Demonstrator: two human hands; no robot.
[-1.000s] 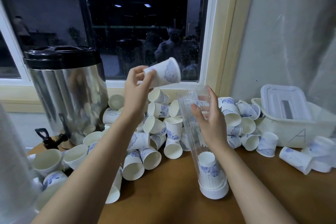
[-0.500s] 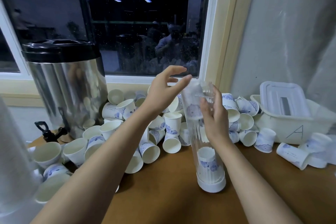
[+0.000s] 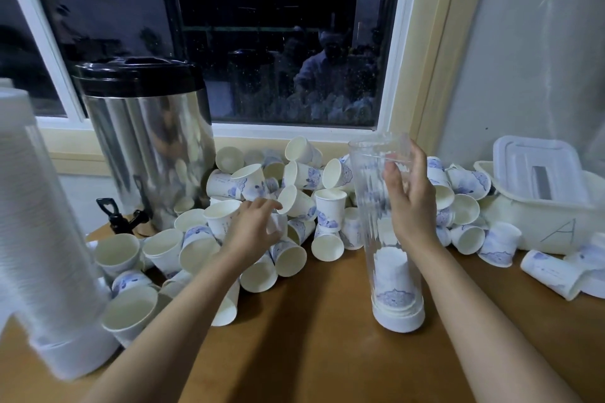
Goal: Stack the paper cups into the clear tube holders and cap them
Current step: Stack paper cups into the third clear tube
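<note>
Clear tube point(image 3: 367, 213) gripped by right hand point(image 3: 411, 206), left hand point(image 3: 252, 231) fingers curled round paper cup point(image 3: 277, 225)

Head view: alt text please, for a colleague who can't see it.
The right hand holds an upright clear tube with a few paper cups stacked at its bottom; the left hand touches the pile of loose cups on the wooden table. A steel urn stands left of it.
</note>
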